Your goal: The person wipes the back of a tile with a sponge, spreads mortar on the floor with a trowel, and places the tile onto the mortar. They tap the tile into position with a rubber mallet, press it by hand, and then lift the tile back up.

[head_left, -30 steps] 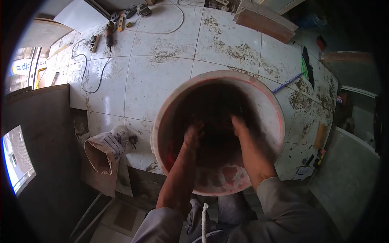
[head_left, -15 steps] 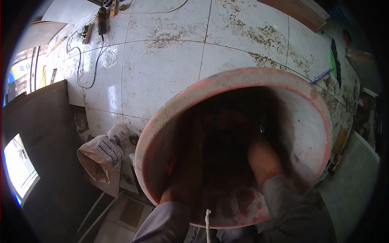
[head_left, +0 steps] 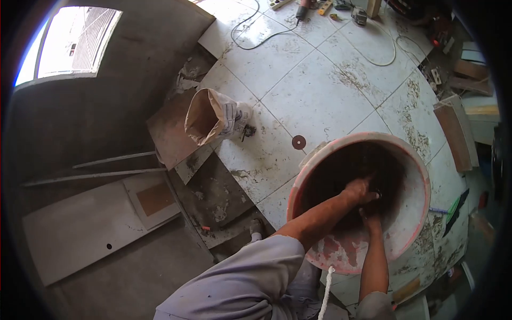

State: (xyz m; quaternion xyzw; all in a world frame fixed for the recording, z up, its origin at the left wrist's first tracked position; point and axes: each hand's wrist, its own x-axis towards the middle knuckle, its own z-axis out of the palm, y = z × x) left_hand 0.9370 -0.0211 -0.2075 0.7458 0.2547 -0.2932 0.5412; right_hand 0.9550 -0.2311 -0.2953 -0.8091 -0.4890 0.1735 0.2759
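Both of my hands are inside a large round bucket (head_left: 393, 233) with a red rim and dried whitish residue on its walls. My left hand (head_left: 358, 192) reaches in from the left with its fingers curled, close above my right hand. My right hand (head_left: 369, 215) points down into the dark middle, where its fingertips are hidden. The two hands meet or nearly touch, and shadow conceals whatever lies between them. A white cord (head_left: 326, 290) hangs in front of the bucket's near rim.
An open paper sack (head_left: 234, 118) stands left of the bucket on dirty white tiles. A brown disc (head_left: 298, 142) lies nearby. Power tools (head_left: 303, 10) and cables are at the back. Boards (head_left: 456, 133) and a green-edged tool (head_left: 453, 210) lie right; a white panel (head_left: 80, 224) is left.
The view has turned left and moved back, so the bucket appears smaller and farther right. My hands, earlier deep and apart in the bucket, are now higher and close together.
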